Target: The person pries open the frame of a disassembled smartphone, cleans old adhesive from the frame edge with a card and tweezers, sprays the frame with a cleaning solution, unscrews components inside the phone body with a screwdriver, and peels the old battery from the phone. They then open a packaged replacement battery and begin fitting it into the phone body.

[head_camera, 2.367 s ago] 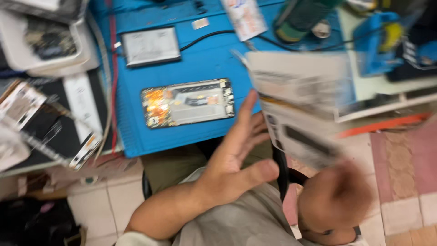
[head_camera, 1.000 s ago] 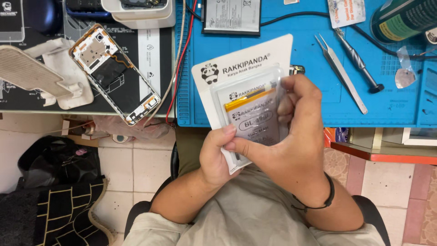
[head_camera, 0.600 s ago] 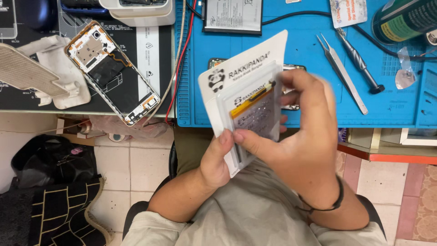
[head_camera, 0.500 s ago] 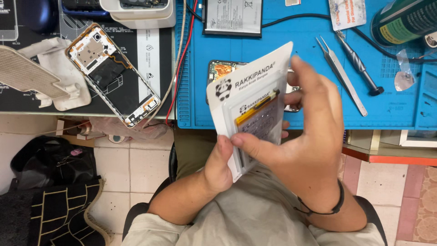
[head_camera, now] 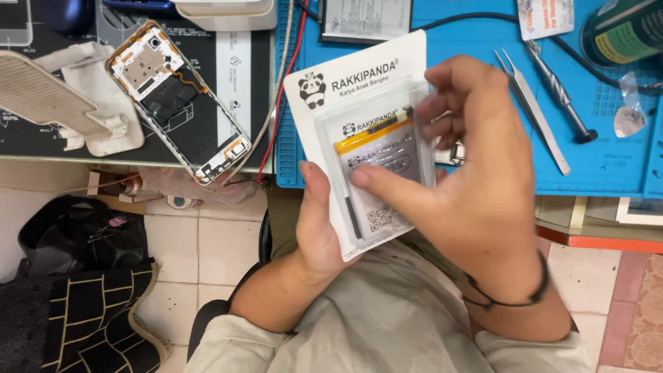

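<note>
The left hand (head_camera: 319, 224) gripped a battery pack (head_camera: 373, 138) from below; the right hand (head_camera: 476, 186) pinched its clear front above the blue mat (head_camera: 608, 166).

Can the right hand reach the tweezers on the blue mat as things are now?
Probably yes, but not at once: the right hand is busy on the battery pack. The tweezers lie uncovered just to its right on the blue mat.

1. One head-worn camera looks steeply down from above the person's chest and lap.
2. It faces forward over the counter (head_camera: 207, 148) edge, blue mat (head_camera: 608, 166) at the top.
3. Close range: both hands fill the centre; tiled floor (head_camera: 207, 249) shows below.
</note>
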